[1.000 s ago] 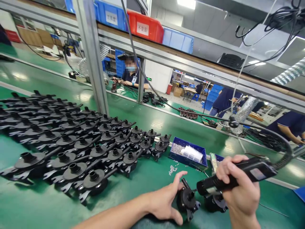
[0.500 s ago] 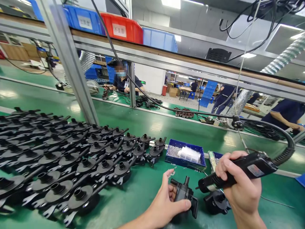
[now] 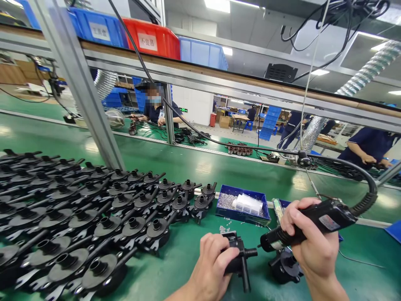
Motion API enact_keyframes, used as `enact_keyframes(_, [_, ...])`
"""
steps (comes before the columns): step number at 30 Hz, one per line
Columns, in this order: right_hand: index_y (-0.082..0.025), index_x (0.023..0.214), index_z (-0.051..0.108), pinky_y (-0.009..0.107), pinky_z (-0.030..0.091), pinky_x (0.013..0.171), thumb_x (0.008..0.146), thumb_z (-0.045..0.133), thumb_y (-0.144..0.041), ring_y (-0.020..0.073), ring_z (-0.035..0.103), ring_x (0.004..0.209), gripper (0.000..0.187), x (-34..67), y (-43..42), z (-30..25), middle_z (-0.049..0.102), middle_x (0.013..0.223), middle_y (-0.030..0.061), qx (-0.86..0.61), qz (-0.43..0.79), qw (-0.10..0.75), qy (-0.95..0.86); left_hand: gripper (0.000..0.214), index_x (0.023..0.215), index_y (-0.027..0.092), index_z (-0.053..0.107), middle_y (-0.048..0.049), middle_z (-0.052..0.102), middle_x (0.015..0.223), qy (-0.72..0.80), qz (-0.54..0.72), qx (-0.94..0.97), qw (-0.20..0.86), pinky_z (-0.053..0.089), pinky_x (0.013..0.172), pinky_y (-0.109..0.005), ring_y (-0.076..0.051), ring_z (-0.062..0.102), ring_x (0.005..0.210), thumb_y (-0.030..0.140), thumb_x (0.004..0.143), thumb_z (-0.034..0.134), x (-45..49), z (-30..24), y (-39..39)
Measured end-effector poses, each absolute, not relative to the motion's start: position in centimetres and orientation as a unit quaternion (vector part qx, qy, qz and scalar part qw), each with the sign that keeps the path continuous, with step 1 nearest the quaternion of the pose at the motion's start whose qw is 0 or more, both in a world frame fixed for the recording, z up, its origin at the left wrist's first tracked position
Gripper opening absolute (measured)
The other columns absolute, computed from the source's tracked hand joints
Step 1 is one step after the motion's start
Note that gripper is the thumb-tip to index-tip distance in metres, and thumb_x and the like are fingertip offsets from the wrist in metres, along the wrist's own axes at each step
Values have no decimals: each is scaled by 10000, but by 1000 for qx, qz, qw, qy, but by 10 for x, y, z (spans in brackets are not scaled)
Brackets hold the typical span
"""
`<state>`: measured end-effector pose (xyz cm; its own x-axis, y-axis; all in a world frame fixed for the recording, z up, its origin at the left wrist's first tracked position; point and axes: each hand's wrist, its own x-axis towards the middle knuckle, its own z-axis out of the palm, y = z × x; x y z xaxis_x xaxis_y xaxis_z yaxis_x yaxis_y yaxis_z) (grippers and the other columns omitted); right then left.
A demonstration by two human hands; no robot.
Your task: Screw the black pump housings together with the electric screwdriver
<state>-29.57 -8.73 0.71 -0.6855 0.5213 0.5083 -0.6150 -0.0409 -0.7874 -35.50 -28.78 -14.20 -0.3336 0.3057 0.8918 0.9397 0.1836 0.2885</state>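
Note:
My left hand (image 3: 210, 265) is closed around a black plastic pump housing (image 3: 239, 259), whose short pipes point right and down. In my right hand (image 3: 313, 238) is a black electric screwdriver (image 3: 327, 221), held level with its tip pointing left. That tip is close to the housing's right-hand pipe; I cannot tell whether they touch. Under the screwdriver, another black pump housing (image 3: 285, 267) rests on the green bench. Small metal nuts (image 3: 224, 229) lie loose just beyond my left hand.
Rows of black pump assemblies (image 3: 106, 228) fill the bench's left side. A blue tray (image 3: 242, 205) of small metal parts stands behind my hands. A metal post (image 3: 84, 92) rises at left. The screwdriver's cable (image 3: 371, 179) arcs at right. Across the bench sits a co-worker (image 3: 156, 108).
My left hand has turned the pump housing so its pipe now points right at the screwdriver tip, and the fingers have wrapped over it. The view has shifted slightly.

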Motion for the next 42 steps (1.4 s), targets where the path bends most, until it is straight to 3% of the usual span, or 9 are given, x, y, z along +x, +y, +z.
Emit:
enact_keyframes(4, [-229, 934, 660, 244, 475, 497, 890, 795, -145, 109, 570, 482, 165, -292, -90, 10, 646, 697, -23, 47, 718, 396, -571, 551, 1399, 250, 514, -55, 617, 1078, -695, -460, -458, 310, 437, 967, -405, -227, 579, 987, -19, 920, 555, -351, -147, -289])
enact_keyframes(8, [-246, 971, 648, 246, 453, 506, 924, 756, -162, 108, 546, 479, 144, -285, -93, 11, 605, 672, -34, 72, 731, 381, -561, 606, 1426, 262, 507, -117, 611, 1272, -714, -555, -418, 83, 487, 1017, -450, -303, 598, 1151, 148, 870, 718, -340, -158, -279])
enact_keyframes(12, [-257, 989, 652, 249, 434, 496, 951, 741, -169, 112, 543, 471, 131, -281, -98, 9, 588, 672, -38, 95, 728, 375, -566, 671, 1121, 234, 586, -58, 637, 1116, -712, -618, -293, -157, 507, 934, -388, -286, 609, 1036, 349, 616, 1012, -334, -174, -259])
enact_keyframes(16, [-255, 1001, 648, 250, 442, 495, 973, 744, -182, 117, 550, 487, 123, -282, -100, 4, 593, 686, -33, 111, 721, 361, -581, 965, 1140, 234, 591, -72, 649, 1173, -704, -578, -331, -246, 479, 995, -410, -314, 586, 1081, 518, 358, 1082, -340, -181, -257])
enact_keyframes(23, [-249, 1003, 645, 252, 457, 489, 987, 754, -181, 124, 577, 499, 130, -278, -100, 3, 602, 708, -26, 117, 727, 319, -596, 935, 1383, 253, 584, -4, 588, 938, -645, -629, -312, -302, 516, 710, -314, -174, 584, 763, 674, 634, 951, -332, -186, -262])
enact_keyframes(26, [-241, 996, 646, 256, 471, 500, 983, 756, -162, 125, 588, 499, 136, -278, -98, 4, 610, 701, -25, 115, 722, 324, -601, 1014, 1507, 223, 533, -75, 667, 1018, -568, -664, -313, -373, 584, 691, -324, -230, 701, 843, 756, 710, 864, -325, -197, -255])
enact_keyframes(31, [-244, 1003, 644, 261, 485, 510, 974, 744, -131, 129, 591, 506, 154, -278, -92, 2, 624, 699, -22, 112, 715, 336, -603, 603, 1542, 282, 572, -170, 684, 1453, -734, -515, -432, -93, 540, 1156, -583, -367, 649, 1334, 411, 970, 713, -357, -168, -285])
enact_keyframes(35, [-250, 1008, 646, 269, 497, 502, 977, 746, -140, 138, 591, 507, 152, -280, -93, 0, 626, 699, -18, 115, 708, 341, -607, 502, 1553, 178, 522, -217, 597, 1565, -861, -362, -315, 168, 434, 1250, -641, -357, 531, 1507, 157, 1059, 432, -420, -128, -310])
enact_keyframes(42, [-250, 1013, 667, 272, 482, 495, 977, 770, -152, 149, 604, 518, 146, -279, -97, -1, 641, 721, -4, 127, 690, 327, -633, 316, 1287, 167, 668, -159, 788, 1215, -929, -265, -245, 83, 574, 1019, -462, -327, 751, 1161, 129, 981, 595, -450, -94, -328])
